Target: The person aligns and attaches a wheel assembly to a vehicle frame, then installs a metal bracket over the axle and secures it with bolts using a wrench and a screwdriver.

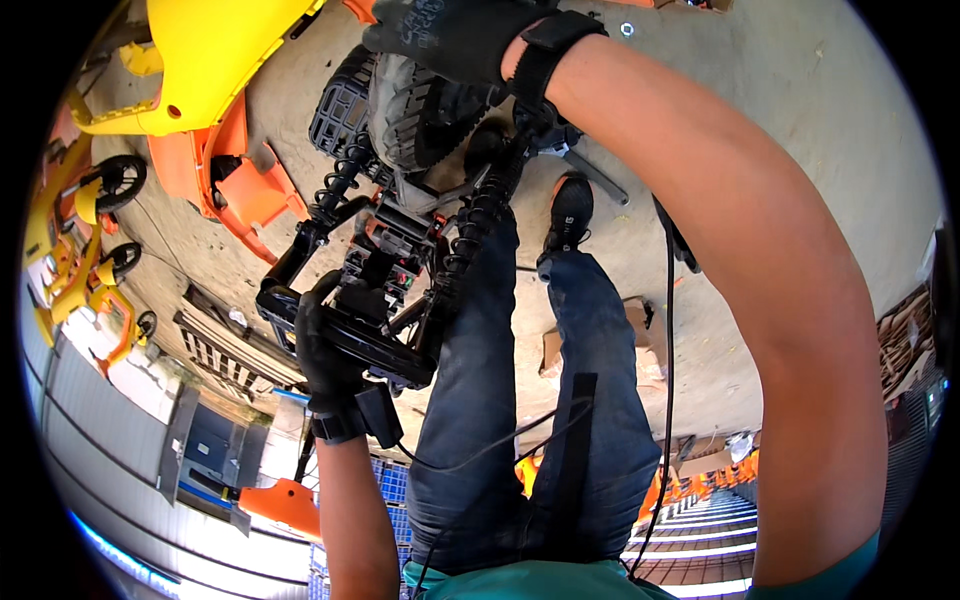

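A black vehicle chassis [385, 270] stands tilted in front of me, with coil-spring shock absorbers on both sides and wiring in its middle. At its near end, my left hand [328, 345], in a black glove, is closed round a thick black frame bar [375, 345]. A chunky black tyre [402, 115] sits at the chassis's far end. Over that tyre reaches my right hand [450, 40], gloved in black too, its fingers bent at the top of the view. What they grip is hidden. A black strap and small box [378, 415] sit at my left wrist.
Yellow body panels [210, 60] and orange ones [235, 180] lie at the far left. Further left stand yellow scooters [85, 220] and a wooden pallet [225, 345]. Torn cardboard [640, 340] lies by my legs. A black cable [668, 380] hangs down at my right.
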{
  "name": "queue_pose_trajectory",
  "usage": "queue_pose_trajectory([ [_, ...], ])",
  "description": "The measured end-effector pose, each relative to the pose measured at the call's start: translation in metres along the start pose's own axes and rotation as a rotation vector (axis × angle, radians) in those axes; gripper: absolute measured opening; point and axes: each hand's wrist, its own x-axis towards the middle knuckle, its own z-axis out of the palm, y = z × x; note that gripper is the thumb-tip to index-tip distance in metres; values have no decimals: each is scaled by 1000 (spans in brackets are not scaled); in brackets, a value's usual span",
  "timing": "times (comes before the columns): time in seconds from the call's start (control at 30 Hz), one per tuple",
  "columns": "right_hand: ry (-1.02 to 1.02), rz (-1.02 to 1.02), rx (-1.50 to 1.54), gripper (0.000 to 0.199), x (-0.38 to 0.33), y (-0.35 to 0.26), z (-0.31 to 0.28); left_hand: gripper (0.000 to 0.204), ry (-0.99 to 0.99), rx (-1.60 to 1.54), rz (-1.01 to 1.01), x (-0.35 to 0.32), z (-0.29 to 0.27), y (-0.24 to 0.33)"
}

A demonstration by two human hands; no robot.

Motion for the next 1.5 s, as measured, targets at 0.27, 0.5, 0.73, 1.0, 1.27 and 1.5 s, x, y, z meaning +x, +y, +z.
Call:
queue_pose_trajectory([
  [0.27,-18,40,36,25,11,2,5,52,-22,48,-112,-6,-9,15],
  [0.5,-14,60,58,26,15,0,11,46,-22,97,-117,-7,-17,18],
  [0.73,-4,73,69,28,17,2,13,32,65,854,-286,-58,11,111],
  [1.0,3,98,108,31,16,2,13,76,-680,1664,905,27,98,230],
  [1.27,28,188,315,35,-1,25,-4,48,-676,918,620,212,134,110],
  [1.5,476,460,350,37,-127,82,34,39,-568,956,615,214,141,104],
])
